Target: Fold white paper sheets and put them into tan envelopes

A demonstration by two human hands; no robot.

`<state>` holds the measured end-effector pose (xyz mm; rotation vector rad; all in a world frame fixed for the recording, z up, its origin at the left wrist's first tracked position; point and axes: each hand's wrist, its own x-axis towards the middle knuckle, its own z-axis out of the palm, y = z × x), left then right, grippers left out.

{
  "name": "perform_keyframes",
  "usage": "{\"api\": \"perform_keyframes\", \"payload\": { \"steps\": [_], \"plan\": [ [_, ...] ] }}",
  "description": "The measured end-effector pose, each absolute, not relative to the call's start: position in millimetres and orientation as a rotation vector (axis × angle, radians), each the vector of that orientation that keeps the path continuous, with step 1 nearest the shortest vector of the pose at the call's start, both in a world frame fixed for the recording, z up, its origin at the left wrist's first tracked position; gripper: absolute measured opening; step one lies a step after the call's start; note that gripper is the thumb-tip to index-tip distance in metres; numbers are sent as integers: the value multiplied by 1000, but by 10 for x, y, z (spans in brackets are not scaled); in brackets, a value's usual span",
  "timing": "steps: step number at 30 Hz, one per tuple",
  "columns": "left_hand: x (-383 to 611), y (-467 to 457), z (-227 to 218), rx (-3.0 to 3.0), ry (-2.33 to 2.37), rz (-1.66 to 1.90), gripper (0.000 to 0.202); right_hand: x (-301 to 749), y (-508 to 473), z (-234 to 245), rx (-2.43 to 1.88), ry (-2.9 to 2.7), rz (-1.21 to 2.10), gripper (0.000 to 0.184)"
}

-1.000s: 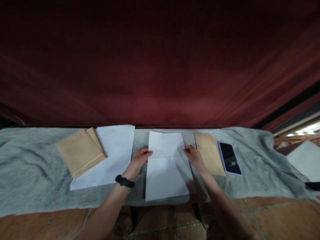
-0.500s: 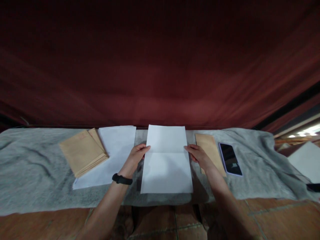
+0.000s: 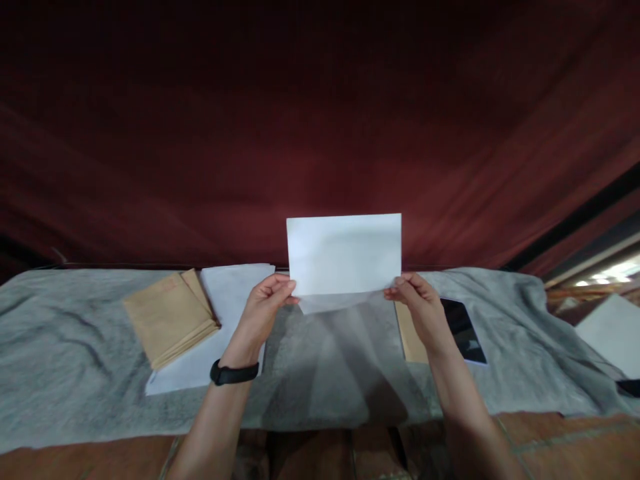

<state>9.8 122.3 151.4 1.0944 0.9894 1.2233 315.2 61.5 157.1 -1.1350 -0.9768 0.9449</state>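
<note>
Left hand [image 3: 267, 298], thumb and fingers pinching a white paper sheet [image 3: 345, 253] at the facing panel's lower left corner; right hand [image 3: 419, 301], pinching at its lower right corner; the panel, smooth and oblong, is held up above a soft, wrinkled gray cloth [image 3: 320, 380], before a dark red fabric backdrop [image 3: 325, 133]; a shaded flap [image 3: 327, 304] shows beneath (its join is hard to make out); at left, flat brown envelopes [image 3: 170, 313] overlap white papers [image 3: 237, 287]; at right, hand and forearm partly hide a brown envelope [image 3: 411, 339] and a glossy phone [image 3: 464, 333]; compared with half a second ago, the sheet is higher, its two creased halves no longer both in full view.
</note>
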Motion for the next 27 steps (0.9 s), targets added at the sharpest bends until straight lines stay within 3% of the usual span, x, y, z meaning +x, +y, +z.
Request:
{"api": "perform_keyframes", "payload": {
  "steps": [4, 11, 17, 23, 27],
  "plan": [
    [-16, 1188, 1432, 1210, 965, 1200, 36, 3282, 587, 1503, -1133, -1181, 926, 28],
    [-201, 1098, 1080, 1583, 934, 702, 31, 3446, 622, 998, -1262, -1510, 1082, 34],
    [-174, 962, 922, 1699, 910, 435, 13, 3446, 421, 746, -1289, -1686, 1219, 35],
    [-180, 937, 945, 1648, 936, 324, 20, 3450, 209, 730, -1347, -1933, 1029, 35],
    [-222, 958, 986, 1574, 958, 296, 36, 3394, 167, 736, -1362, -1946, 1132, 30]
  ]
}}
